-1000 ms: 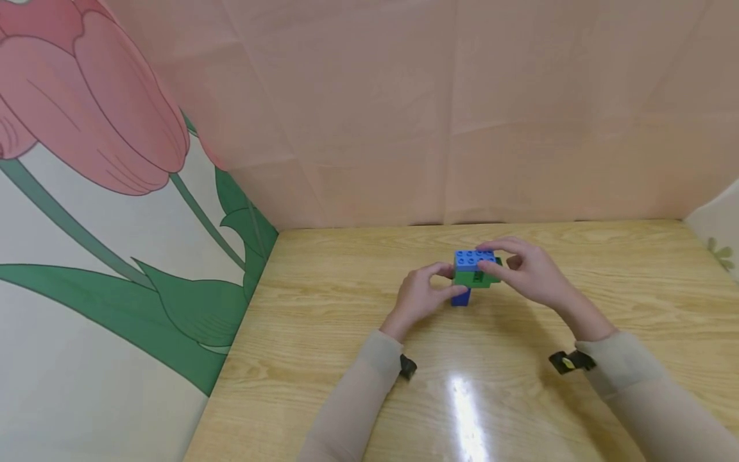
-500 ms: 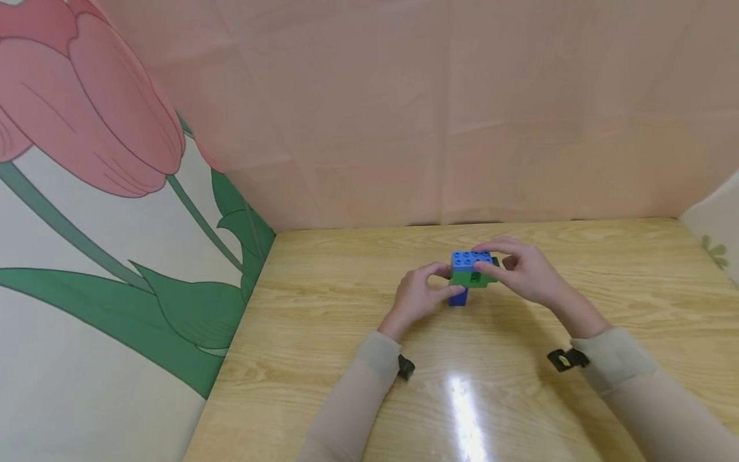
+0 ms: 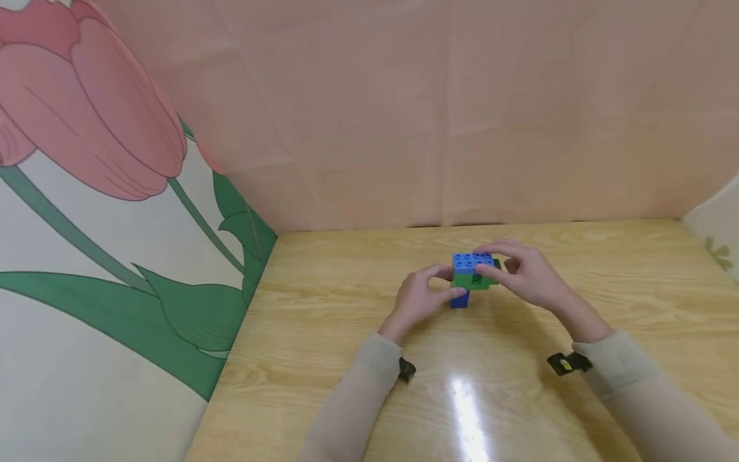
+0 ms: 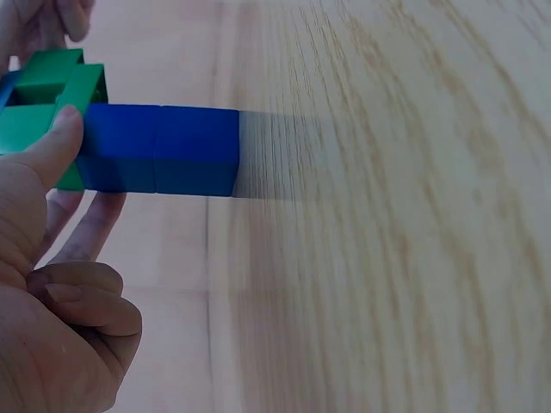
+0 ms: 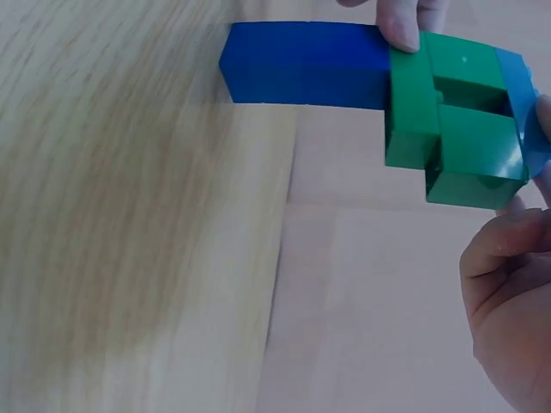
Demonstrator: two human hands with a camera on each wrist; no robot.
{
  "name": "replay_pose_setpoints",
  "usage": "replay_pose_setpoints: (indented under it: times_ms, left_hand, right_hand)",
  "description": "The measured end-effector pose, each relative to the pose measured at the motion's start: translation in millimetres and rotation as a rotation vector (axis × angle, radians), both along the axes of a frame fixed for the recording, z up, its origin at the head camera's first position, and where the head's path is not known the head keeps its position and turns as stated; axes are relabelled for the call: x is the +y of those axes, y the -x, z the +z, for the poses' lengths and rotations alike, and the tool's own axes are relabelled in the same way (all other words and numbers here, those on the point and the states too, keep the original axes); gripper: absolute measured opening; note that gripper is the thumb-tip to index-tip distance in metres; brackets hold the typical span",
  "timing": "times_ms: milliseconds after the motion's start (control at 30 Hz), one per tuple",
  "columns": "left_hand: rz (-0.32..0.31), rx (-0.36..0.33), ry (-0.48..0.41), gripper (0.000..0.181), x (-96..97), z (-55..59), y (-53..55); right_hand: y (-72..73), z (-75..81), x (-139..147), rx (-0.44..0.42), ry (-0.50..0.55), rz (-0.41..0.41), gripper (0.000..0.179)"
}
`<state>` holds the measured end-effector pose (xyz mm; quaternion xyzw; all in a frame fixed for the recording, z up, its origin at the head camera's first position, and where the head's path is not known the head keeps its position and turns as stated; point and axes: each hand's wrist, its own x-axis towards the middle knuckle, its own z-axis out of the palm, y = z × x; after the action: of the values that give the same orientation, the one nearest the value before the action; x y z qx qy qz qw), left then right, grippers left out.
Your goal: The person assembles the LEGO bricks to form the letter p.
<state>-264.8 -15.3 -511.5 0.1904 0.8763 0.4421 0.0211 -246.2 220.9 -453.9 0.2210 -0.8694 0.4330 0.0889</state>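
A small tower of toy building bricks stands upright on the table. Its foot is a blue column (image 4: 164, 151), made of stacked blocks with a seam between them. Green bricks (image 5: 478, 142) sit above the column, jutting out to the right and leaving a slot between them. On top lies a studded blue brick (image 3: 465, 260). With thumb and fingers, my left hand (image 3: 417, 297) grips the tower around where the green meets the column. My right hand (image 3: 528, 277) pinches the top blue brick at its right end, thumb in front and fingers behind.
The wooden table (image 3: 323, 301) spreads around the tower and meets a pink cloth backdrop (image 3: 369, 128) behind it. A tulip-printed panel (image 3: 115, 231) borders the left side. A dark wrist device (image 3: 568, 363) hangs at the right cuff.
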Motion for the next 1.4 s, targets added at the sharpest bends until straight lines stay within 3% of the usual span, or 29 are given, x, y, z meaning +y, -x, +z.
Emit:
replay_pose_setpoints:
  times_ms: [100,300,500,633,867,1233,1400]
  left_hand:
    - [0.002,0.003,0.001,0.045,1.8,0.3,-1.3]
    - [0.009,0.008,0.0,0.046,2.4,1.4,-1.3]
    - [0.021,0.005,-0.004,0.045,2.1,0.7,-2.0]
    - [0.025,0.005,-0.006,0.044,2.0,0.3,-3.2]
    - [0.034,0.01,0.007,0.051,1.2,5.1,-9.8]
    - [0.0,0.119,0.216,0.079,0.0,6.4,-28.1]
    - [0.027,0.133,0.259,0.084,0.4,5.5,-31.3]
  right_hand:
    - [-4.6,-2.1,1.8,-0.026,0.032,0.0,0.038]
    - [-27.4,17.4,-3.8,-0.048,0.058,-0.043,0.049]
    - [-32.1,7.9,4.3,-0.017,0.062,-0.041,0.046]
    - [-31.2,-1.6,7.8,-0.019,0.068,-0.028,0.044]
    - [-17.3,-29.2,17.4,-0.04,0.056,-0.099,0.043]
    - [-7.5,-42.9,19.2,-0.151,0.06,-0.121,0.04]
    - [-4.8,-48.4,14.0,-0.146,0.013,-0.129,0.047]
